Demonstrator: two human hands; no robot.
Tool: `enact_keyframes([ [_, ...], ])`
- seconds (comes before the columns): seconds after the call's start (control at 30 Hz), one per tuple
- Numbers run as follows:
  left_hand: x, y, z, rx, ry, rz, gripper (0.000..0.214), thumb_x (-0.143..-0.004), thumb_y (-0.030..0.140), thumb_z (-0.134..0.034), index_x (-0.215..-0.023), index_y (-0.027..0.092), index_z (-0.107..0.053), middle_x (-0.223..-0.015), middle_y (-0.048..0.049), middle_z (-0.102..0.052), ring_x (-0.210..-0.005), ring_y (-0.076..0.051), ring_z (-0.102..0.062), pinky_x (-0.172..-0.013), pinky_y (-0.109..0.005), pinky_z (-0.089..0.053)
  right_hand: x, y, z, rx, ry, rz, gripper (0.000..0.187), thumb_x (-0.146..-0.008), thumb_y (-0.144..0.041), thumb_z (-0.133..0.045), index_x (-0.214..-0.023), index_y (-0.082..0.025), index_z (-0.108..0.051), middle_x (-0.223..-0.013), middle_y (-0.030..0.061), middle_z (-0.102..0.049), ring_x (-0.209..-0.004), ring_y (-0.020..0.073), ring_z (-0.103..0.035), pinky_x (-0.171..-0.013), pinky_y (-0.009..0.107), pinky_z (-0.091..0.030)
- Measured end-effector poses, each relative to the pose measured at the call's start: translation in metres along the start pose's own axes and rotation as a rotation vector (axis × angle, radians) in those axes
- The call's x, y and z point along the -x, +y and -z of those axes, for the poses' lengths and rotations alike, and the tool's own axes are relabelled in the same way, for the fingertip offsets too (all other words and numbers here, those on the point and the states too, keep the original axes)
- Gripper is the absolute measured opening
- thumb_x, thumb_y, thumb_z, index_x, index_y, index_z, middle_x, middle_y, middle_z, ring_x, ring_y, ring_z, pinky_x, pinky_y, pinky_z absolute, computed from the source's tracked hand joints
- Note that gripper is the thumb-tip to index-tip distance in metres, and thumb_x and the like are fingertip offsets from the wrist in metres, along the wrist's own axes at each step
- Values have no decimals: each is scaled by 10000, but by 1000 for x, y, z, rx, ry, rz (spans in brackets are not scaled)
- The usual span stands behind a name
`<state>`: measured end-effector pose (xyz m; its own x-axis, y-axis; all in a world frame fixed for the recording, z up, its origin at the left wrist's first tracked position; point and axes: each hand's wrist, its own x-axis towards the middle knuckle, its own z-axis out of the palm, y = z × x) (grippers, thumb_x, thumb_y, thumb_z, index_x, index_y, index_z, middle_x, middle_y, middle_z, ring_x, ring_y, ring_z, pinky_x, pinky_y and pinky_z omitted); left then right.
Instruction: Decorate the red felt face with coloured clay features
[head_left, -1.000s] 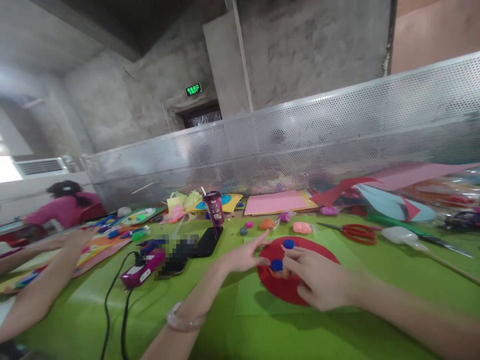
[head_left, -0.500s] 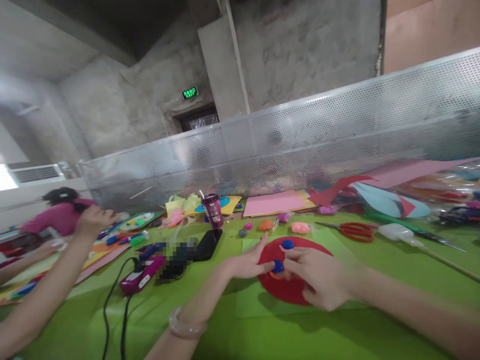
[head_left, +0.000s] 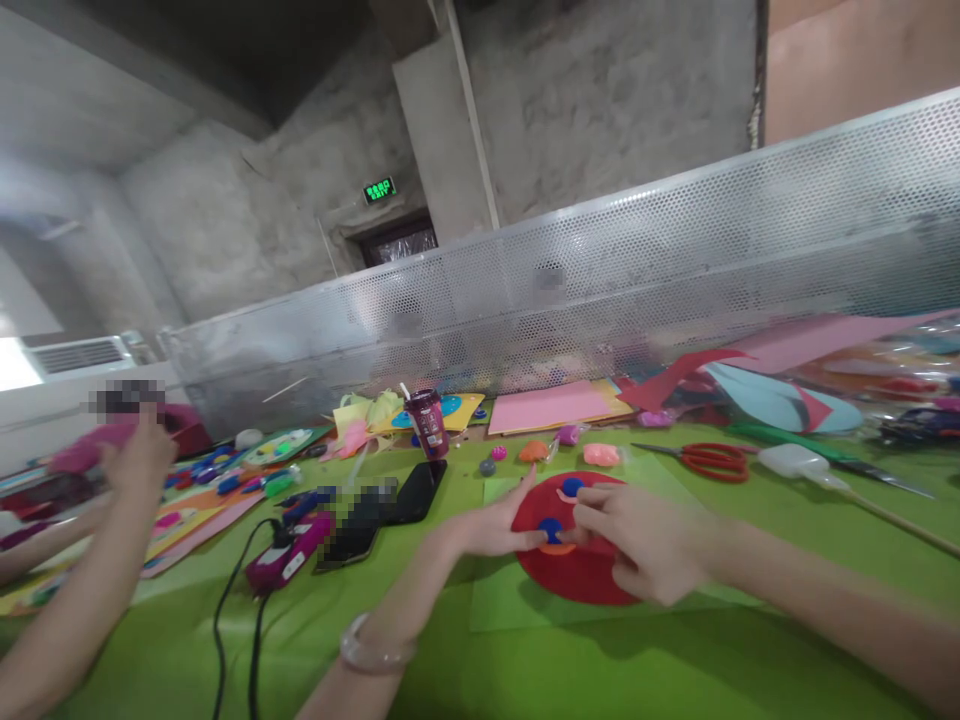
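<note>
The small blue clay blob sits on a red round paper disc, mid green surface. The right hand has its grip pinching the blob's edge. The left hand, fingers spread, steadies the disc. It looks like sticking-down work, and next comes gentle, even pressure. A second blue clay blob lies just beyond.

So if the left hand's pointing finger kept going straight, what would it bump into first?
Probably the orange lump, which lies just beyond the left hand. Depth is unclear here, so the finger might pass beside it.
</note>
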<state>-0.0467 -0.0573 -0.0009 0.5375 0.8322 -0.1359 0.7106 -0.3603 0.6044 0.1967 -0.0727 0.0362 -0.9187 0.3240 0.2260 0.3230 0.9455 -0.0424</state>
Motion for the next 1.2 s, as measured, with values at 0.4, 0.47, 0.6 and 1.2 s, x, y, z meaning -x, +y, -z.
enact_keyframes([
  [0.4, 2, 2, 3, 57, 2, -27, 991, -751, 625, -501, -1400, 262, 155, -1505, -95, -101, -1348, -256, -206, -1075, -421, -212, 1, 1, 5, 11, -1, 25, 220, -581, -128, -496, -794, -168, -534, -736, 47, -535, -701, 212, -515, -631, 332, -440],
  [0.47, 2, 3, 2, 65, 7, -34, 1020, -730, 612, -545, -1404, 271, 140, -1485, -94, -210, -1331, -260, -253, -1069, -421, -230, 1, 1, 4, 23, 9, 13, 217, -590, -132, -497, -801, -166, -529, -755, 50, -535, -670, 200, -502, -605, 323, -432],
  [0.6, 2, 2, 2, 99, -5, -21, 1075, -692, 599, -600, -1408, 260, 127, -1430, -104, -344, -1320, -266, -278, -1066, -426, -238, 0, 3, 2, 28, -11, 22, 217, -579, -109, -489, -784, -170, -525, -718, 39, -525, -691, 203, -511, -629, 318, -432],
  [1.2, -3, 11, 10, 313, -3, 59, 823, -846, 642, -211, -1396, 152, 156, -1498, -88, 65, -1370, -250, -2, -1104, -436, -52, -27, -25, -14, 153, -42, -112, 267, -594, -125, -514, -856, -170, -523, -867, 88, -509, -806, 251, -468, -705, 397, -401],
])
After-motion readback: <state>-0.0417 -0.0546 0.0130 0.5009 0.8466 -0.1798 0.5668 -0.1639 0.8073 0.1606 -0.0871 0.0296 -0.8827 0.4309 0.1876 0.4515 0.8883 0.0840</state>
